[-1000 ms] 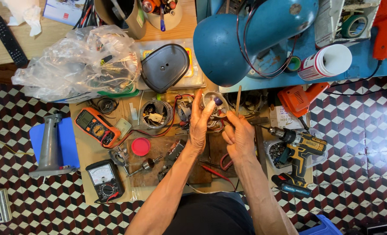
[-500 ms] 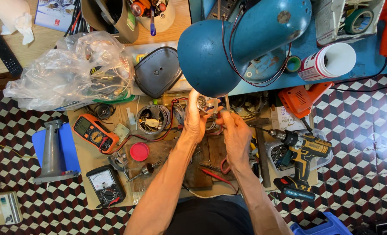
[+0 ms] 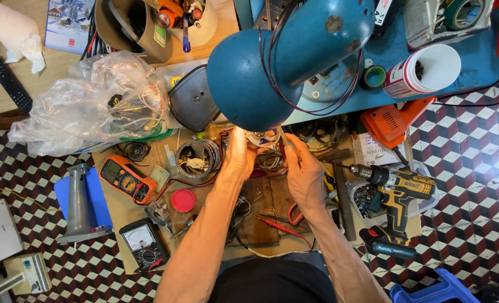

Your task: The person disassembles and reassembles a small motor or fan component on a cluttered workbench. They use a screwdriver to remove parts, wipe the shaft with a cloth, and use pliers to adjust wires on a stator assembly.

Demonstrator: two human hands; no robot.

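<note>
plastic bag (image 3: 87, 104): far left on the surface (image 3: 120, 224), crumpled and clear, with wires inside.
orange meter (image 3: 127, 178): near left of the hands, lying flat; a red lid (image 3: 182, 200) sits just beside it.
left hand (image 3: 239, 154): raised under the lamp, fingers curled up around the left side of the small part.
small round part (image 3: 262, 137): held between both hands just under the rim of the blue lamp shade (image 3: 277, 62), partly hidden by it. it looks like a light, whitish metal-and-plastic piece with thin wires trailing off, so probably stiff in the body but delicate at the leads. best gripped by its outer rim, not the wires.
right hand (image 3: 303, 171): close against the left, fingertips pinching the part's right edge; both hands are closed on it together.
cordless drill (image 3: 398, 193): right of the hands, lying on its side, untouched.
white cup (image 3: 423, 70): far right, on the blue shelf.
</note>
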